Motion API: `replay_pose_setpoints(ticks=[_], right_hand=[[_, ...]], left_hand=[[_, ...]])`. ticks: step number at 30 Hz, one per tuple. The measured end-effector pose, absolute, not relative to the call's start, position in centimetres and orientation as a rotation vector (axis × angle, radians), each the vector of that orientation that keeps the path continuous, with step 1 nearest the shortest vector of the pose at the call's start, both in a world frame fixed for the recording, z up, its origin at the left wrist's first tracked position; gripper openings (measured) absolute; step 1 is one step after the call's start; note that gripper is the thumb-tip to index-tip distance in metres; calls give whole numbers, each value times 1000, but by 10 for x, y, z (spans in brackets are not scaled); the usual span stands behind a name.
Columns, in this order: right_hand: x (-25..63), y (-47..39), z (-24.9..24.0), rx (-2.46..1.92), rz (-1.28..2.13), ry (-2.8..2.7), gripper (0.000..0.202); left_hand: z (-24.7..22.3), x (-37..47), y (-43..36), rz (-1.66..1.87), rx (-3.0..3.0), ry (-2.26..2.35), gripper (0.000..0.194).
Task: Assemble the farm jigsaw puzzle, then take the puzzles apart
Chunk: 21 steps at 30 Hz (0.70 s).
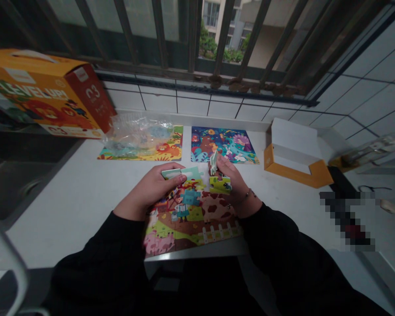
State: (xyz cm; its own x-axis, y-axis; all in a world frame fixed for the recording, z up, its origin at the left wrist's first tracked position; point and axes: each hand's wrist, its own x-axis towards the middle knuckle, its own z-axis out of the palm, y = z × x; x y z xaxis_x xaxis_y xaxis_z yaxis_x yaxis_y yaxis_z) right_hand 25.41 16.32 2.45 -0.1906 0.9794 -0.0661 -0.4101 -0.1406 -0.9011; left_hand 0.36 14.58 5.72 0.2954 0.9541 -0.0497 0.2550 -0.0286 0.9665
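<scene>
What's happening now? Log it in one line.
left hand: touching pale blue pieces | right hand: holding puzzle pieces | farm puzzle: on counter | clear plastic: over far-left picture

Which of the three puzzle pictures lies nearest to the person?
The farm picture, with cow and fence, lies frontmost; the lion picture and night picture lie farther back.

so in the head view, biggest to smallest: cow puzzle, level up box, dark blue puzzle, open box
1. level up box
2. cow puzzle
3. dark blue puzzle and open box, too alike to rank
</scene>
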Motion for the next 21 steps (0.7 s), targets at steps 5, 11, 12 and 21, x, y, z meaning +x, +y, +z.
replay_pose_setpoints(ticks=[5, 11, 12, 21], right_hand=[[246, 160, 30, -866, 1569, -1033, 49], [234, 164, 18, -952, 1442, -1096, 53], [233, 165, 16, -966, 1437, -1104, 53], [231, 168, 9, -1027, 1489, -1126, 53]], left_hand=[[57, 7, 145, 894, 1468, 1245, 36], [53, 10, 150, 982, 1478, 1268, 45], [52, 10, 151, 973, 1498, 1266, 47], [51, 10, 154, 882, 1690, 1190, 44]])
